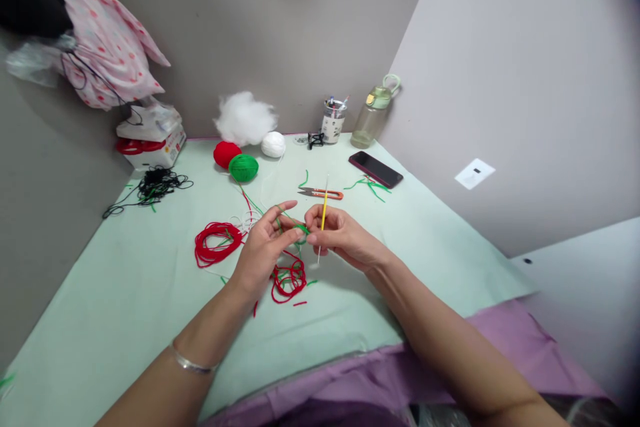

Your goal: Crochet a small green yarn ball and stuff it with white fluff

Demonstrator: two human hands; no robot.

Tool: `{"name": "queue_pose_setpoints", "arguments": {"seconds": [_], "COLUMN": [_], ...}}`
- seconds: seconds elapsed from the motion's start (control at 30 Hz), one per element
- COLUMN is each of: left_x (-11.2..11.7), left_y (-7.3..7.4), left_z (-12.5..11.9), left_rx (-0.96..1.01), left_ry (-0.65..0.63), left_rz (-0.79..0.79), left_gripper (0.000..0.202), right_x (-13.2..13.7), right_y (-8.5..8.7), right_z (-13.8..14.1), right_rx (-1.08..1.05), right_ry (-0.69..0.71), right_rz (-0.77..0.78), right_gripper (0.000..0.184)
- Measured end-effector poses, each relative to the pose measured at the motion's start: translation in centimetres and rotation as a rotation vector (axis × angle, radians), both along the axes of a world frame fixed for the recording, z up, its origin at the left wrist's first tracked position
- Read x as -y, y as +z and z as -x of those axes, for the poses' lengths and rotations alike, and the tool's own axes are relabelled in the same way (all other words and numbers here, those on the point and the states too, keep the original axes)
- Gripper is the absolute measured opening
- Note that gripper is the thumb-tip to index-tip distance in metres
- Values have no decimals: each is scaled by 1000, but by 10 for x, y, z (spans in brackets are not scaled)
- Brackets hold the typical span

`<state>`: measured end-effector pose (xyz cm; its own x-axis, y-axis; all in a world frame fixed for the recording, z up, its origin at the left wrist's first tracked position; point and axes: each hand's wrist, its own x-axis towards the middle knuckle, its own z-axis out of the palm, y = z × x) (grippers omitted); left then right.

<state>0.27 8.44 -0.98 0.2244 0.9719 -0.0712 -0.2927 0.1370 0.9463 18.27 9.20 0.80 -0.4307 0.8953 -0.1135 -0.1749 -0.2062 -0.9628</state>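
Observation:
My left hand (267,243) pinches a small piece of green yarn work (302,230), with a strand of green yarn running over its raised index finger. Close beside it, my right hand (345,237) is closed around a crochet hook (325,210) with a yellow grip, held nearly upright. The right fingertips also meet the edge of the green piece. Beneath the hands lies a loose tangle of red yarn (290,280) mixed with green strands. A coil of red yarn (216,244) rests left of my left hand. The green yarn ball (243,167) sits farther back.
Orange-handled thread snips (321,193) lie beyond the hands, with a phone (376,169) to the right. Along the back stand a red ball (227,154), a white ball (273,145), white stuffing (245,119), a pen cup (333,125) and a bottle (369,121). Black yarn (159,185) is heaped left.

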Motion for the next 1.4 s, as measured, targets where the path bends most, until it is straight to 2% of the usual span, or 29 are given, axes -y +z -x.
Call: {"name": "queue_pose_setpoints", "arguments": {"seconds": [0.17,0.37,0.5,0.67,0.8,0.9,1.0,1.13,1.27,1.4], "left_x": [2,0,-3,-6,-6,-5,-2,1,-2,-3], "left_y": [0,0,-2,-3,-2,-2,-2,-4,-9,-11], "left_z": [-2,-1,3,4,3,1,-2,-5,-8,-9], "left_rx": [5,11,9,30,52,2,-129,-273,-270,-249], "left_ry": [9,-58,-141,-176,-142,-83,-8,18,-25,-32], "left_rz": [5,5,-9,10,69,9,-75,-152,-150,-144], "left_gripper": [53,43,46,40,54,70,74,61,49,47], "right_x": [3,2,2,2,2,2,1,3,5,11], "right_y": [-1,-2,-2,0,2,-1,-4,-6,-7,-9], "right_z": [1,3,3,1,0,0,2,6,12,19], "right_rx": [121,185,180,189,170,160,181,163,131,169], "right_ry": [-16,-68,-118,-92,-54,-63,-52,-61,-65,-32], "right_rz": [-120,-121,-133,-141,-128,-117,-136,-106,-84,-164], "right_gripper": [28,31,28,28,22,20,28,33,49,50]}}
